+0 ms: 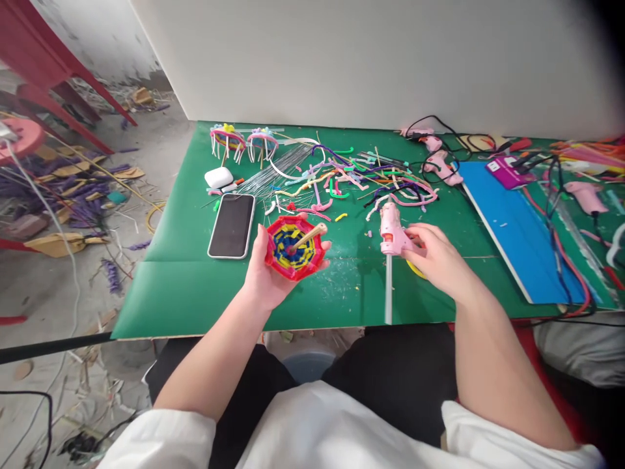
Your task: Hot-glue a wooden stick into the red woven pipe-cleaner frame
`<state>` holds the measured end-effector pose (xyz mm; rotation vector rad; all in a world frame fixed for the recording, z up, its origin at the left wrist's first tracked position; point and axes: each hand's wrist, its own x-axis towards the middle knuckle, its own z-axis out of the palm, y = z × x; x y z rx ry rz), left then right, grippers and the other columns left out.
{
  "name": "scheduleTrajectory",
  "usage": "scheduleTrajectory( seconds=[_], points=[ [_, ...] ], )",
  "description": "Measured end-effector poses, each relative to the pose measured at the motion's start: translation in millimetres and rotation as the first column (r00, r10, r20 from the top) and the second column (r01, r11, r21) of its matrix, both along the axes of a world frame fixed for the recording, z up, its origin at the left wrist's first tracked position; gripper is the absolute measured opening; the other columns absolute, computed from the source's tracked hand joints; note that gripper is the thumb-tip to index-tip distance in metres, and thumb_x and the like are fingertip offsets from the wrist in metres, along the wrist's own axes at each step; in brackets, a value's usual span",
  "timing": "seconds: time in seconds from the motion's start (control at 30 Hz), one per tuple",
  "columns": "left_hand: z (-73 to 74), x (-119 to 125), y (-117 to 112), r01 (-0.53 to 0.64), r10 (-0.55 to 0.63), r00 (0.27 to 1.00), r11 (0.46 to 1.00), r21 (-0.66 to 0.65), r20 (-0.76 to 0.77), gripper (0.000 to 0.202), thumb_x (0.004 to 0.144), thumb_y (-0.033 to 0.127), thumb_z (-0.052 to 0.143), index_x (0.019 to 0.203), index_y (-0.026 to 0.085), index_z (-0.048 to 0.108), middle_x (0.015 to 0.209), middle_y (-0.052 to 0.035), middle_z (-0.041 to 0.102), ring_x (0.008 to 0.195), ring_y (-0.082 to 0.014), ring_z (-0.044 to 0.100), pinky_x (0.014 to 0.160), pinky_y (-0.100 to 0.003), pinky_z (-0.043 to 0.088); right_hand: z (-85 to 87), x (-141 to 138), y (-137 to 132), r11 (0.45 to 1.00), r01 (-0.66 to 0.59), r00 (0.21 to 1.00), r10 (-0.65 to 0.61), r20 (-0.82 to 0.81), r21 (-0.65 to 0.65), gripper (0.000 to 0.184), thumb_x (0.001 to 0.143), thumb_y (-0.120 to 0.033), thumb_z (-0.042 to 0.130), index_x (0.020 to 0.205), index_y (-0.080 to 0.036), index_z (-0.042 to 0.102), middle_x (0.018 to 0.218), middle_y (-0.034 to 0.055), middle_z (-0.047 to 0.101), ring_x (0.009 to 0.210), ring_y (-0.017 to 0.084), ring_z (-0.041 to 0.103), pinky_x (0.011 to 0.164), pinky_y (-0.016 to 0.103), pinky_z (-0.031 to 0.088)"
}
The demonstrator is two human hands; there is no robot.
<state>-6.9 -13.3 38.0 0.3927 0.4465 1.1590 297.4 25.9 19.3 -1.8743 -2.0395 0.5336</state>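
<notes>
My left hand cradles a small umbrella made of pipe cleaners, its ringed inside facing me in red, yellow and blue. A wooden stick handle points up and to the right from its centre. In my right hand is a pink hot glue gun, gripped by its handle, with a clear glue stick hanging out of its rear end. The gun's nozzle points away from me, apart from the umbrella. Loose pipe cleaner pieces lie just beyond both hands.
A phone and a white earbud case lie at the left. Two finished-looking small umbrellas stand behind. Thin wires are heaped centrally. At the right are a blue board, cables, a purple box and more glue guns.
</notes>
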Motion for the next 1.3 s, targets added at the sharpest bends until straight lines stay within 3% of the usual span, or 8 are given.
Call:
scheduleTrajectory(
  seconds=[0.07, 0.13, 0.3, 0.53, 0.77, 0.9, 1.07, 1.3],
  points=[
    [-0.4, 0, 0, -0.002, 0.002, 1.000, 1.000, 0.005, 0.010, 0.061, 0.081, 0.066, 0.042, 0.121, 0.022, 0.054, 0.116, -0.0093, 0.063, 0.101, -0.0271, 0.064, 0.081, -0.041, 0.054, 5.7, 2, -4, 0.987, 0.018, 0.963, -0.060, -0.263, -0.159, 0.042, 0.078, -0.047, 0.059, 0.112, -0.023, 0.053, 0.103, 0.0074, 0.061, 0.086, 0.022, 0.062, 0.071, 0.034, 0.051],
    [-1.2, 0, 1, -0.004, 0.004, 1.000, 1.000, 0.017, 0.018, 0.061, 0.080, 0.066, 0.043, 0.121, 0.022, 0.054, 0.115, -0.0096, 0.063, 0.101, -0.0272, 0.064, 0.083, -0.042, 0.053, 10.8, 1, -8, 0.966, 0.012, 0.868, -0.138, -0.477, -0.258, 0.041, 0.077, -0.049, 0.059, 0.108, -0.022, 0.056, 0.092, 0.0051, 0.063, 0.069, 0.017, 0.059, 0.057, 0.029, 0.048],
    [-6.0, 2, 4, -0.034, 0.034, 0.999, 0.999, 0.011, 0.009, 0.062, 0.079, 0.066, 0.046, 0.122, 0.022, 0.053, 0.116, -0.0095, 0.063, 0.102, -0.0276, 0.063, 0.094, -0.049, 0.047, 13.8, -5, -17, 0.929, -0.158, 0.608, -0.176, -0.774, -0.335, 0.036, 0.080, -0.049, 0.055, 0.104, -0.022, 0.060, 0.097, 0.0072, 0.062, 0.052, 0.011, 0.049, 0.044, 0.028, 0.040],
    [-12.5, 8, 8, -0.071, 0.072, 0.996, 0.997, 0.022, -0.055, 0.065, 0.077, 0.069, 0.045, 0.122, 0.023, 0.053, 0.112, -0.0092, 0.064, 0.101, -0.0275, 0.064, 0.092, -0.046, 0.048, 5.4, -21, -30, 0.833, -0.405, 0.532, -0.120, -0.838, -0.377, 0.048, 0.079, -0.059, 0.044, 0.100, -0.019, 0.058, 0.089, 0.0088, 0.064, 0.044, 0.010, 0.044, 0.043, 0.030, 0.040],
    [-7.3, 10, 6, -0.046, 0.049, 0.996, 0.998, 0.047, -0.069, 0.081, 0.065, 0.081, 0.044, 0.124, 0.025, 0.051, 0.104, -0.0104, 0.066, 0.102, -0.0306, 0.062, 0.090, -0.050, 0.047, 7.4, -35, -33, 0.775, -0.486, 0.296, -0.289, -0.911, -0.404, 0.048, 0.078, -0.062, 0.051, 0.094, -0.018, 0.060, 0.082, 0.0056, 0.064, 0.038, 0.005, 0.037, 0.037, 0.023, 0.033],
    [-12.7, 8, 6, -0.060, 0.065, 0.994, 0.996, 0.064, -0.091, 0.083, 0.062, 0.081, 0.048, 0.124, 0.026, 0.051, 0.107, -0.0106, 0.065, 0.110, -0.0330, 0.058, 0.089, -0.049, 0.048, 7.7, -39, -35, 0.757, -0.502, 0.217, -0.357, -0.908, -0.418, 0.045, 0.081, -0.058, 0.049, 0.094, -0.016, 0.060, 0.080, 0.0050, 0.063, 0.038, 0.004, 0.034, 0.036, 0.021, 0.030],
    [-19.8, 6, 4, -0.044, 0.059, 0.989, 0.993, 0.113, -0.135, 0.089, 0.054, 0.084, 0.052, 0.123, 0.028, 0.053, 0.111, -0.0110, 0.063, 0.105, -0.0336, 0.060, 0.088, -0.049, 0.048, 7.5, -49, -37, 0.753, -0.490, 0.179, -0.407, -0.896, -0.440, 0.044, 0.084, -0.056, 0.043, 0.094, -0.017, 0.060, 0.078, 0.0042, 0.062, 0.039, 0.005, 0.030, 0.037, 0.021, 0.029],
    [-14.1, 13, 6, -0.025, 0.040, 0.992, 0.992, 0.123, -0.120, 0.092, 0.053, 0.087, 0.048, 0.121, 0.025, 0.055, 0.093, -0.0106, 0.066, 0.096, -0.0316, 0.062, 0.081, -0.047, 0.051, 3.5, -52, -39, 0.750, -0.502, 0.155, -0.412, -0.898, -0.431, 0.044, 0.085, -0.055, 0.041, 0.096, -0.017, 0.059, 0.080, 0.0043, 0.062, 0.040, 0.005, 0.029, 0.039, 0.021, 0.029]
  ],
)
